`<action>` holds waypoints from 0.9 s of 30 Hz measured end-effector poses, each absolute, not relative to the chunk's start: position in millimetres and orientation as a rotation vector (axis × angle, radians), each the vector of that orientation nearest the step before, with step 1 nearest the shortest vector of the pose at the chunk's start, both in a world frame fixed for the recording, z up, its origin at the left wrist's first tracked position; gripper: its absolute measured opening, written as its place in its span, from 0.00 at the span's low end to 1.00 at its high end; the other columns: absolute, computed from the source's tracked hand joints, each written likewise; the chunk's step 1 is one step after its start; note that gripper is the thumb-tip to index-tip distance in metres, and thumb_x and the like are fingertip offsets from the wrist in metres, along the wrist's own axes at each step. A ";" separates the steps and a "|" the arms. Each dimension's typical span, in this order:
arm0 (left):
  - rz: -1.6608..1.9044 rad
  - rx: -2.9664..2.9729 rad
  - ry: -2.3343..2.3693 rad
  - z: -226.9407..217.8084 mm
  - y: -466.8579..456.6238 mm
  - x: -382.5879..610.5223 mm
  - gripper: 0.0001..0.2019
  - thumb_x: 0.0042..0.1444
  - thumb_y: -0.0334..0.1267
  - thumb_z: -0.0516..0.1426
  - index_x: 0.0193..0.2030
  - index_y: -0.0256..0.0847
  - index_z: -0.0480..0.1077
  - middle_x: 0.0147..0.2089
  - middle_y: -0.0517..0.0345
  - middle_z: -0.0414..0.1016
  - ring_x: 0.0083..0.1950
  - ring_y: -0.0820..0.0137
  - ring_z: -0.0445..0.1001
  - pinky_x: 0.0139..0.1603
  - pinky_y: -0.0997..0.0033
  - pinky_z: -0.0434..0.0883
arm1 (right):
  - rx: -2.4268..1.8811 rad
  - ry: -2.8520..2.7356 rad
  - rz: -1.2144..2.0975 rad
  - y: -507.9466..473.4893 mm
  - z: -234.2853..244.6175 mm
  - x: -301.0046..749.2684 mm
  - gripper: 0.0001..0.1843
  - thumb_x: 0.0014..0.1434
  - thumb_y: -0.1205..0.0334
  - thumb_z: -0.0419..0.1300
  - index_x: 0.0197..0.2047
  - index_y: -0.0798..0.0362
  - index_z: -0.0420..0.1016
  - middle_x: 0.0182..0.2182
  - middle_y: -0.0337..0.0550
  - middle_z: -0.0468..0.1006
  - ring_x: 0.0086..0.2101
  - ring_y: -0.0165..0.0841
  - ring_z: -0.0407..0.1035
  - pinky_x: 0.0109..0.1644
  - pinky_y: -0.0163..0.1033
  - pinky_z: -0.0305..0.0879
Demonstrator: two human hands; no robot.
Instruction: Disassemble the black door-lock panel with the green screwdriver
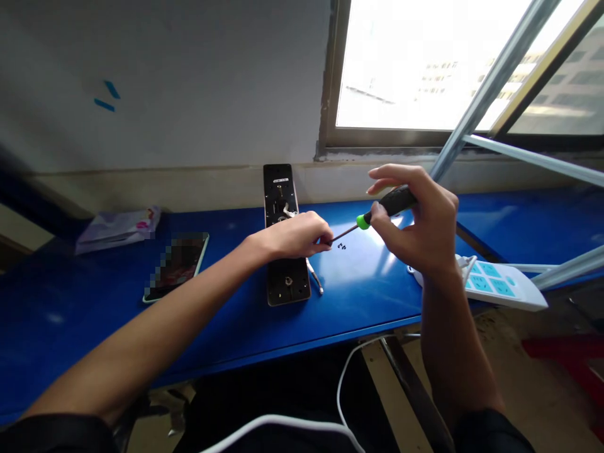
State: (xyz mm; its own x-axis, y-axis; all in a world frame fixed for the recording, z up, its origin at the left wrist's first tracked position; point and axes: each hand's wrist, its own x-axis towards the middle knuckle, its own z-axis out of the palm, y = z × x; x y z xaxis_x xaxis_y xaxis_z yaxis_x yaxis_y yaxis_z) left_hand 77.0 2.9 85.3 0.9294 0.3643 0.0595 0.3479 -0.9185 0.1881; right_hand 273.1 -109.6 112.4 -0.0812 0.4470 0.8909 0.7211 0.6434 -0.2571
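right hand (425, 220) loosely curled round screwdriver (397, 200); left hand (301, 234) pinched closed at tip, contents unclear, above black panel (287, 290).

One screwdriver (363, 221), one black panel (278, 274), one phone (182, 264), one power strip (501, 287), two blue strips (112, 89)

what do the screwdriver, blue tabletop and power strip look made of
Screwdriver: handle probably plastic or rubber, dull black with green collar; slim shaft likely metal. Blue tabletop: glossy, reflecting light; perhaps painted metal or laminate. Power strip: likely plastic, smooth white shell with blue socket panels.
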 end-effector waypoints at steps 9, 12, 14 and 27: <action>-0.031 2.996 0.654 74.6 43.2 128.2 0.10 0.54 0.27 0.61 0.32 0.43 0.83 0.33 0.55 0.82 0.34 0.65 0.78 0.36 0.68 0.66 | -1.122 -1.656 -0.455 -101.4 81.3 287.8 0.21 0.58 0.72 0.59 0.53 0.49 0.78 0.41 0.43 0.81 0.37 0.34 0.77 0.42 0.40 0.75; -0.080 2.984 0.633 66.6 49.3 140.5 0.12 0.51 0.25 0.61 0.35 0.45 0.85 0.36 0.55 0.84 0.37 0.64 0.80 0.38 0.69 0.68 | -1.155 -1.480 -0.524 -97.2 62.6 288.1 0.18 0.58 0.72 0.59 0.50 0.49 0.78 0.39 0.43 0.81 0.36 0.34 0.76 0.41 0.40 0.75; -0.115 2.970 0.629 60.7 52.1 146.6 0.14 0.49 0.24 0.62 0.37 0.46 0.85 0.37 0.56 0.84 0.38 0.64 0.80 0.38 0.70 0.69 | -1.189 -1.355 -0.571 -94.2 52.9 288.8 0.15 0.58 0.72 0.59 0.47 0.49 0.77 0.37 0.42 0.80 0.34 0.34 0.75 0.40 0.40 0.75; -0.165 2.871 0.658 46.8 55.4 150.9 0.12 0.52 0.27 0.63 0.41 0.45 0.84 0.37 0.56 0.83 0.37 0.66 0.79 0.37 0.72 0.69 | -1.248 -1.238 -0.618 -83.6 41.7 296.5 0.09 0.59 0.69 0.58 0.41 0.50 0.76 0.35 0.42 0.79 0.32 0.33 0.73 0.37 0.41 0.73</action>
